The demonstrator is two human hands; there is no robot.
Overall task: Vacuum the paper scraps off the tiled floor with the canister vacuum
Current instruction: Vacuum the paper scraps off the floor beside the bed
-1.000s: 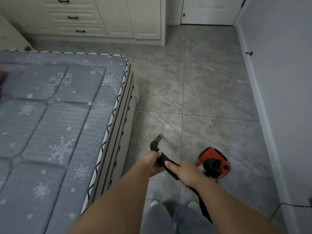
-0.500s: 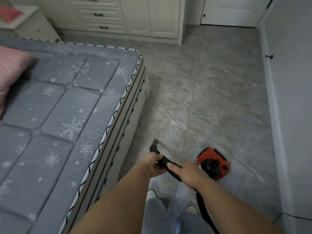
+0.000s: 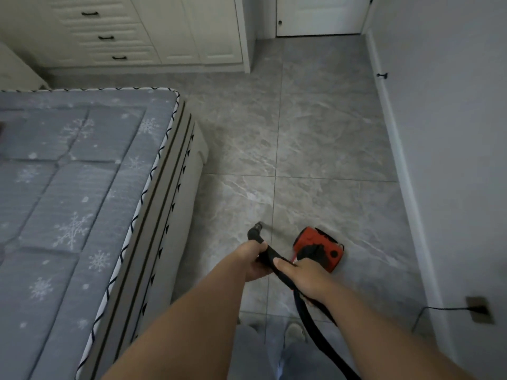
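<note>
A small red canister vacuum (image 3: 319,251) sits on the grey tiled floor (image 3: 315,149) just right of my hands. Its black hose (image 3: 315,329) runs from the lower right up through both hands, and the bent hose end (image 3: 253,232) points up and away above the floor. My left hand (image 3: 253,260) grips the hose near that end. My right hand (image 3: 304,279) grips it a little further back. No paper scraps show on the visible tiles.
A bed with a grey snowflake mattress (image 3: 76,204) fills the left side. Cream drawers and cabinets (image 3: 142,31) line the far wall beside a white door (image 3: 319,15). A grey wall with white baseboard (image 3: 397,171) runs along the right, with a plugged-in socket (image 3: 478,308).
The view swung left and then back right and lower; a pink pillow seen half a second ago is out of view. Both hands keep the same hold on the hose.
</note>
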